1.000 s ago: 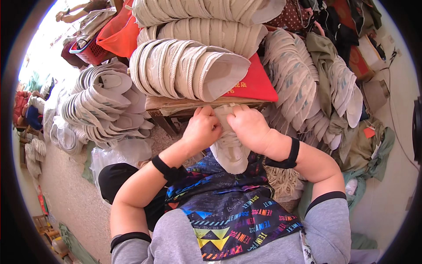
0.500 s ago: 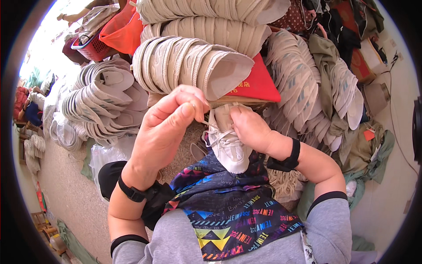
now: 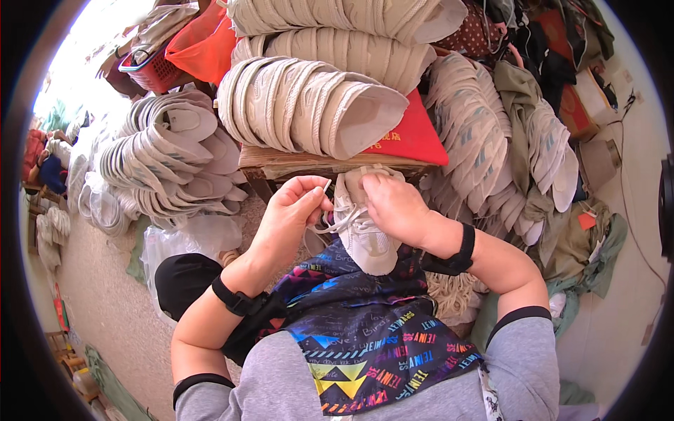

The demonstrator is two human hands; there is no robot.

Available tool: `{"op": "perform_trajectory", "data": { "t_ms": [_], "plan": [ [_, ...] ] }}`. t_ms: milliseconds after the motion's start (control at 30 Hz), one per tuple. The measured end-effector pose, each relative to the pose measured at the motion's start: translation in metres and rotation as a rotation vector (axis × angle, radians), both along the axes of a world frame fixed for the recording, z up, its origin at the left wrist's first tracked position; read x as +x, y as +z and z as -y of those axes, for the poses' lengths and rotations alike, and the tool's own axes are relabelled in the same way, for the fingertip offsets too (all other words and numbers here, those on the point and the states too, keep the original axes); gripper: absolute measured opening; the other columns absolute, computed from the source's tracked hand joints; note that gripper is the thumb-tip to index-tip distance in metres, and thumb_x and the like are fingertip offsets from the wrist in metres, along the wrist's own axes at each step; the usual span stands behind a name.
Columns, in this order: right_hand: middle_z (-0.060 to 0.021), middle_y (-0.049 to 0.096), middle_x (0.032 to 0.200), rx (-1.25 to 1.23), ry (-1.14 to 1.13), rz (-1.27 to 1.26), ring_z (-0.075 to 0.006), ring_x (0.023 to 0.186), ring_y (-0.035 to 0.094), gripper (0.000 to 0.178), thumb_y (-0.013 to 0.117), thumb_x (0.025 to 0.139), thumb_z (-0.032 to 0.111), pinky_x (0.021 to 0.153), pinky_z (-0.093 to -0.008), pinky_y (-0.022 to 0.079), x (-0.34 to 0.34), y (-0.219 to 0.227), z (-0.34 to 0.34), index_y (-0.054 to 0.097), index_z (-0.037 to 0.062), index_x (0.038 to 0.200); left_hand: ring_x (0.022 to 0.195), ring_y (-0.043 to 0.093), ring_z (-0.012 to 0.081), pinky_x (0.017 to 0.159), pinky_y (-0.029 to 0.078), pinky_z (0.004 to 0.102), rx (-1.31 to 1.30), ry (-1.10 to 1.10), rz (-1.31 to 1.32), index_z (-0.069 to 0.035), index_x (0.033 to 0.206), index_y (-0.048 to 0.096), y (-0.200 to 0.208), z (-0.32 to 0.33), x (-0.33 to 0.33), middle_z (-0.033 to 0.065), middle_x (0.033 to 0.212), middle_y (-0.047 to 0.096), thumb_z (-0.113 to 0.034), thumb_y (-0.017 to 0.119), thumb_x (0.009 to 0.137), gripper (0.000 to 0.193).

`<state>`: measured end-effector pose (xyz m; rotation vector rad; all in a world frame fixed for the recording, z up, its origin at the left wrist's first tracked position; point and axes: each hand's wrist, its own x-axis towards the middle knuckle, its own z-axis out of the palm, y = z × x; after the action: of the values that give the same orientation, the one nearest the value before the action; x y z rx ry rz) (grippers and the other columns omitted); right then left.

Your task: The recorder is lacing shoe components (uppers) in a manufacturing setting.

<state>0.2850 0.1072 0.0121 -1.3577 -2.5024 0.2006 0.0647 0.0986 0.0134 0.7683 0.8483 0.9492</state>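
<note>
A pale shoe upper [image 3: 370, 247], toe toward me, stands over my lap with white laces crossing its front. My left hand [image 3: 298, 203] is just left of it, thumb and fingers pinching a white shoelace [image 3: 327, 186] whose tip pokes up. A length of lace runs from below that hand to the shoe. My right hand [image 3: 394, 203] grips the right side of the shoe's opening, its fingertips at the inner edge. Some of the right fingers are hidden behind the upper.
Nested beige shoe uppers [image 3: 281, 105] lie on a wooden stand [image 3: 270, 167] with a red cloth [image 3: 428, 133] right ahead. More grey-white stacks of uppers [image 3: 151, 154] rise at left, others [image 3: 467, 126] at right. A clear plastic bag [image 3: 168, 249] and a bundle of cream laces [image 3: 453, 295] lie lower.
My left hand has come down from above the shoe to beside it, still pinching the lace. My right hand stays on the shoe, nearly unmoved.
</note>
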Motion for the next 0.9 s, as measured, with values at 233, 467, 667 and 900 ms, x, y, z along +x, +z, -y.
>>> {"op": "perform_trajectory", "data": {
  "t_ms": [233, 467, 667, 900],
  "plan": [
    [-0.0172, 0.059, 0.088, -0.014, 0.044, 0.171, -0.0364, 0.077, 0.064, 0.016, 0.055, 0.08, 0.005, 0.07, -0.0427, 0.054, -0.012, 0.002, 0.004, 0.05, 0.0001, 0.094, 0.069, 0.051, 0.0031, 0.062, 0.041, 0.0191, 0.14, -0.029, -0.184, -0.003, 0.105, 0.06, -0.023, 0.002, 0.0, 0.0026, 0.088, 0.065, -0.013, 0.06, 0.096, 0.013],
    [0.0013, 0.057, 0.084, -0.51, -0.222, -0.846, -0.007, 0.067, 0.055, 0.013, 0.058, 0.091, 0.002, 0.056, -0.0257, 0.049, -0.003, 0.02, -0.029, 0.055, -0.0001, 0.104, 0.074, 0.057, 0.0076, 0.064, 0.047, 0.0234, 0.389, -0.042, -0.505, -0.002, 0.089, 0.063, -0.033, 0.004, 0.029, 0.0018, 0.086, 0.063, -0.003, 0.066, 0.087, 0.003],
    [0.0003, 0.057, 0.087, -0.49, -0.223, -0.839, -0.0049, 0.07, 0.055, 0.008, 0.059, 0.091, 0.003, 0.06, -0.0234, 0.048, 0.008, 0.02, -0.025, 0.058, 0.0018, 0.099, 0.074, 0.057, 0.029, 0.065, 0.048, 0.038, 1.002, 0.113, -0.952, -0.004, 0.079, 0.061, -0.045, -0.011, 0.048, 0.0109, 0.082, 0.054, -0.007, 0.069, 0.076, 0.01],
    [-0.0148, 0.054, 0.093, -0.128, -0.072, -0.259, -0.0356, 0.088, 0.059, 0.015, 0.066, 0.074, 0.008, 0.074, -0.0432, 0.05, 0.035, 0.001, 0.008, 0.059, 0.0034, 0.086, 0.081, 0.057, 0.0336, 0.07, 0.047, 0.0429, 1.077, 0.045, -1.01, -0.005, 0.077, 0.059, -0.04, -0.011, 0.052, 0.0124, 0.082, 0.055, -0.007, 0.068, 0.072, 0.01]
  ]
}}
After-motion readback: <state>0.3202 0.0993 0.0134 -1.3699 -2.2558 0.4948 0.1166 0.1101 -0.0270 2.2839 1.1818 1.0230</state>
